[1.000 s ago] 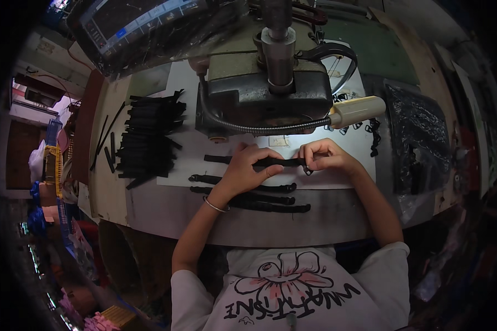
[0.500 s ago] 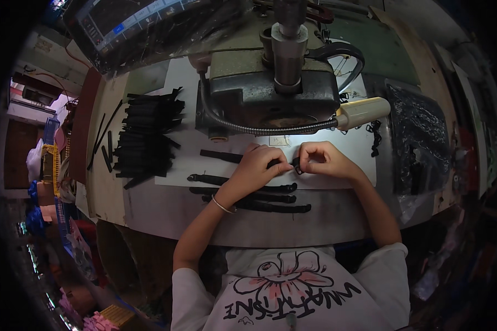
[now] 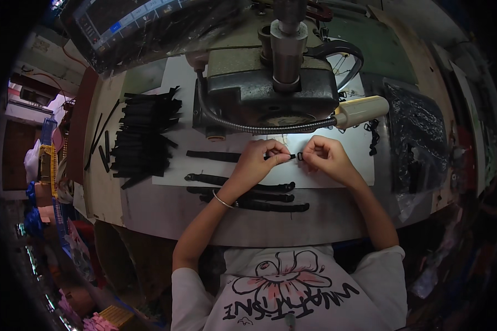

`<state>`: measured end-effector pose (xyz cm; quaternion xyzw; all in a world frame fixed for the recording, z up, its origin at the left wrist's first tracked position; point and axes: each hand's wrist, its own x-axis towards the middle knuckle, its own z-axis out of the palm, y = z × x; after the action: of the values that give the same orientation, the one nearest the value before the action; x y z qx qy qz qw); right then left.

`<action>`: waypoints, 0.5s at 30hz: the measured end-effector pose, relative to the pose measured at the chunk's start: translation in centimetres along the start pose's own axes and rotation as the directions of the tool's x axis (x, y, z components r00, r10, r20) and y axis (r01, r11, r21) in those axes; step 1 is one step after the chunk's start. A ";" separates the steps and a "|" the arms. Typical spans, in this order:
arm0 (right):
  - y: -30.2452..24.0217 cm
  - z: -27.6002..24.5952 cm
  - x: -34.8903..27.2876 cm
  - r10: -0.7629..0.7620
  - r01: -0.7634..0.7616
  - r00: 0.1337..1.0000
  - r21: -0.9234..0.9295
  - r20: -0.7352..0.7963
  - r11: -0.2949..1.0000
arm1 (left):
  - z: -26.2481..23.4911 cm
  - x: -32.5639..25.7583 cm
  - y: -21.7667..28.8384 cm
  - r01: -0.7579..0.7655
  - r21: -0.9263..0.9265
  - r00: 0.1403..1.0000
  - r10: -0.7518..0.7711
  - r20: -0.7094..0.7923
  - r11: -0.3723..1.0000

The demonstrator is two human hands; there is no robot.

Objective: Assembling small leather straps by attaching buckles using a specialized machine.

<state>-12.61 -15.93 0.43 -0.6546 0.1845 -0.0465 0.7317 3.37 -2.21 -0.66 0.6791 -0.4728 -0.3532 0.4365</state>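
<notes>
Pinching a flat black woven strap (image 3: 226,156), the left hand (image 3: 258,160) clamps its end between fingertips; a small dark ring (image 3: 300,156) sits at 3 o'clock, gripped by the right hand (image 3: 327,159). Three finished straps (image 3: 248,193) lie at 6 o'clock; a heavy metal machine (image 3: 270,94) stands at 12.

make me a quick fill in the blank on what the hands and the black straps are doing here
1. The left hand pinches the end of a black ____ lying on the white sheet.
2. The right hand holds a small black ____ at that end.
3. The big stack of straps lies to the person's ____.
4. A thin bracelet sits on the ____ wrist.

Missing words: strap; buckle; left; left
</notes>
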 end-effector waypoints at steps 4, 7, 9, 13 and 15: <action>0.6 1.4 -0.5 -0.060 0.039 0.976 -0.101 -0.211 0.994 | 0.6 -0.1 0.0 -0.029 -0.023 0.996 0.027 -0.085 0.999; 1.7 2.4 -0.5 -0.239 0.120 0.929 -0.378 -0.284 0.918 | 0.5 -0.3 -0.1 -0.009 -0.054 0.996 0.005 -0.089 0.998; 1.8 3.0 -0.5 -0.335 0.144 0.886 -0.496 -0.321 0.856 | 0.4 -0.3 -0.2 0.006 -0.089 0.994 -0.015 -0.107 0.996; 1.6 4.2 -0.5 -0.444 0.216 0.839 -0.557 -0.314 0.802 | 0.7 -0.3 -0.4 -0.021 -0.040 0.991 0.016 -0.132 0.999; 1.6 4.5 -0.4 -0.523 0.239 0.803 -0.650 -0.285 0.721 | 0.8 -0.3 -0.4 -0.033 -0.095 0.988 0.018 -0.155 0.995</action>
<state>-11.81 -11.33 -0.71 -0.8413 0.2102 -0.2914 0.4038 2.73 -2.06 -1.31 0.6763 -0.4287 -0.3167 0.5085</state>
